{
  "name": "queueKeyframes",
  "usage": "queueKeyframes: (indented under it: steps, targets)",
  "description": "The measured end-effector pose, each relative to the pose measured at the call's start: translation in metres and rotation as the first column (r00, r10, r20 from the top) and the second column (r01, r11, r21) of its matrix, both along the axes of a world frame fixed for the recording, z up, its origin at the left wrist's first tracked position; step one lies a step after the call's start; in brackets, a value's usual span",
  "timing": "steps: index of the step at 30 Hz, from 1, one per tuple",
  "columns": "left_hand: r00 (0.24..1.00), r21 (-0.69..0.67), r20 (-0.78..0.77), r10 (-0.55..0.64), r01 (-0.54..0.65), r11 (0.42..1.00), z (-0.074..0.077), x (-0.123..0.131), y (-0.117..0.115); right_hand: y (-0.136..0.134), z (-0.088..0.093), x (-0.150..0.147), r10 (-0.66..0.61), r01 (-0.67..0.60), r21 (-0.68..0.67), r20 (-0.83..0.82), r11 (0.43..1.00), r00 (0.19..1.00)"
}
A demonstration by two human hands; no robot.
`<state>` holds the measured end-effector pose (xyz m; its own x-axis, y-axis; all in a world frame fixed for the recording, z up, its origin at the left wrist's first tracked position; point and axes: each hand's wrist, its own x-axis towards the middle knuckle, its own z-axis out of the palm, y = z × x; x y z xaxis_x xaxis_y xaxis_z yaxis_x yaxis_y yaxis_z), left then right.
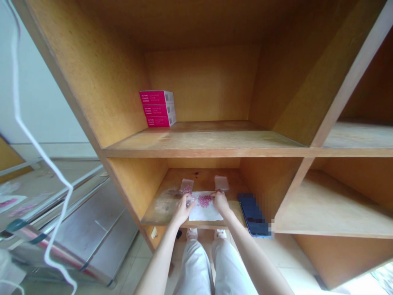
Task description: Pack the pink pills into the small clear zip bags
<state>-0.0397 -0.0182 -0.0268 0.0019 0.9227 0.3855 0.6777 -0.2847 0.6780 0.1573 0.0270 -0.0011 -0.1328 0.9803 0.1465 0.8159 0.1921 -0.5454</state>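
A heap of small pink bead-like pieces point(204, 200) lies on a white sheet of paper point(205, 215) on the lower shelf. At the sheet's left edge, my left hand point(182, 211) is closed on a small clear plastic bag point(190, 201). My right hand point(221, 203) rests at the right of the heap, fingertips drawn together and touching its edge; what is between them is too small to make out. Behind my left hand lies a clear bag with pink pieces point(186, 186) inside. Another clear bag point(221, 182), pale and flat, lies behind my right hand.
A dark phone-like slab point(253, 215) lies on the lower shelf at the right. Stacked pink boxes point(159, 109) stand on the upper shelf point(215, 139). Wooden side walls point(273, 176) bound the compartment. A white cable point(39, 147) hangs at the left, near a metal-edged cabinet point(92, 229).
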Motion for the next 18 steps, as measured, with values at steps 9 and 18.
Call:
queueKeyframes:
  steps: [9, 18]
  targets:
    - [1.0, -0.025, -0.01, 0.015, -0.015, 1.0, 0.005, 0.003, -0.003, 0.004, 0.0, 0.003, 0.072, -0.072, 0.015, -0.009, 0.997, 0.997]
    - [0.999, -0.029, -0.033, 0.013, -0.014, 0.999, 0.006, 0.004, -0.004, -0.001, 0.014, -0.011, 0.001, 0.021, 0.097, -0.22, 0.995, 0.976]
